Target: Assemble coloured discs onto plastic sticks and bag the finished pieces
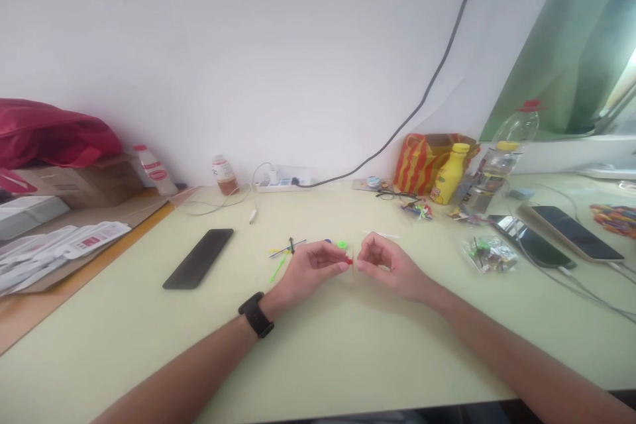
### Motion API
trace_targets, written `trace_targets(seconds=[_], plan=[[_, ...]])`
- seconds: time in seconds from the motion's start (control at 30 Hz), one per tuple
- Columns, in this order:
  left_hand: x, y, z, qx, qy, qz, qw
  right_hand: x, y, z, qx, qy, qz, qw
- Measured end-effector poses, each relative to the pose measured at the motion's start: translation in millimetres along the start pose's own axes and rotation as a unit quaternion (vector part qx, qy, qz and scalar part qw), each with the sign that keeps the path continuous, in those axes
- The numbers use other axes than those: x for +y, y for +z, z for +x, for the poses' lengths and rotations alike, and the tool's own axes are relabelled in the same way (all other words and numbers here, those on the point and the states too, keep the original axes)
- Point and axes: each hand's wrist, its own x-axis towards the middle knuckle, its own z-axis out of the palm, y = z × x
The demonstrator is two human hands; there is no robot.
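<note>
Over the middle of the table, my left hand (315, 270), with a black watch (257, 315) on its wrist, pinches a small red plastic piece (349, 261) between thumb and fingertips. A thin upright reddish edge shows at the right end of that piece. Just beside it, my right hand (390, 266) has its thumb and fingers curled in a pinch; whatever sits between them is too small to make out. Behind my left hand lie a bright green round piece (342, 245) and a blue piece, partly hidden. Thin green, blue and black plastic parts (283, 257) lie left of it.
A black phone (199, 258) lies at left. To the right are a clear bag of small parts (489, 255), two charging phones and cables. Bottles, a striped bag (415, 165), glasses and a power strip (283, 184) stand along the wall.
</note>
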Motion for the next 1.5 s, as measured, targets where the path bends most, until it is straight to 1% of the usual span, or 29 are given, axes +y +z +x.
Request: trace_targets(seconds=[0.23,0.33,0.5,0.67,0.7,0.8,0.83,0.87,1.0,1.17,1.33,1.5], plan=[[-1,0,0,-0.015,0.000,0.008,1.000,-1,1,0,-0.011,-0.006,-0.013,1.000],[-2,-1,0,-0.015,0.005,0.002,1.000,1,-1,0,-0.005,-0.008,-0.017,1.000],[-5,-2,1,-0.009,0.002,-0.013,1.000,5,-1,-3,0.031,0.018,-0.032,0.999],[-6,-2,2,0.012,0.011,-0.016,1.000,5,1,-4,0.079,-0.006,-0.028,0.996],[-6,-2,2,0.015,0.013,-0.017,1.000,3,0,-4,0.067,-0.005,-0.036,0.997],[-4,-1,2,0.021,0.012,-0.020,1.000,-2,-8,-3,-0.042,0.020,-0.044,0.998],[-3,-1,2,0.020,0.010,-0.021,1.000,-4,-10,-3,-0.070,0.027,-0.041,0.996],[-3,-1,2,0.019,0.008,-0.021,1.000,-5,-12,-3,-0.079,0.030,-0.038,0.996],[-3,0,2,0.014,0.003,-0.016,1.000,-6,-11,-1,-0.026,0.021,-0.019,0.999],[-5,-4,3,0.025,-0.013,-0.032,0.999,-4,-6,0,0.001,0.024,0.011,1.000],[-4,-10,5,0.049,-0.055,-0.100,0.992,-6,-10,0,0.062,0.021,0.011,0.998],[2,-11,6,0.036,-0.072,-0.170,0.982,-9,-14,0,0.091,0.018,0.014,0.996]])
